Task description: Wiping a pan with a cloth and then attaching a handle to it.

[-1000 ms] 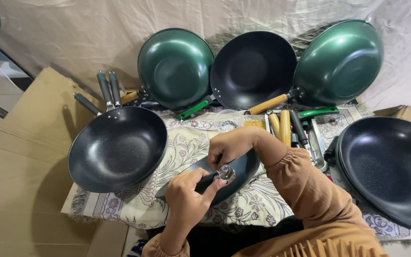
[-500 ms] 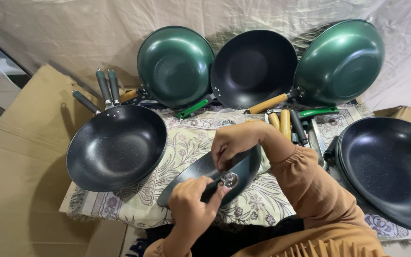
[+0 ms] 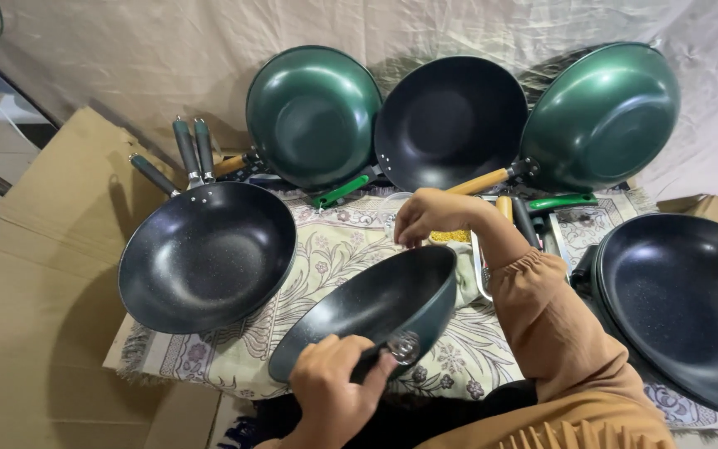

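A small dark wok [image 3: 371, 312] is held tilted above the patterned floral cloth [image 3: 326, 249], near the lower middle of the view, its hollow turned up and to the left. The left hand [image 3: 334, 397] is closed around a dark stub at the wok's near rim, where a round metal fitting [image 3: 403, 347] is seen beside the fingertips. The right hand [image 3: 430, 216] is raised just beyond the wok's far rim, its fingers curled and bunched downward; whether something is pinched between them cannot be told. An orange sleeve [image 3: 558, 333] covers the right forearm. Just behind this hand a small container of yellow pieces [image 3: 452, 236] is partly seen. To the left, a large black speckled pan [image 3: 207, 256] lies flat on the cloth, with grey handles [image 3: 189, 150] showing behind it. Three woks are propped upright against the draped beige sheet [image 3: 168, 58]: a green wok [image 3: 313, 115] on the left, a black wok [image 3: 450, 123] with a wooden handle in the middle, and another green wok [image 3: 604, 116] on the right. A green handle [image 3: 341, 191] lies below the first of them. At the right edge a large black pan [image 3: 683, 308] is seen, partly cut off. Flattened brown cardboard [image 3: 35, 291] is spread at the left.
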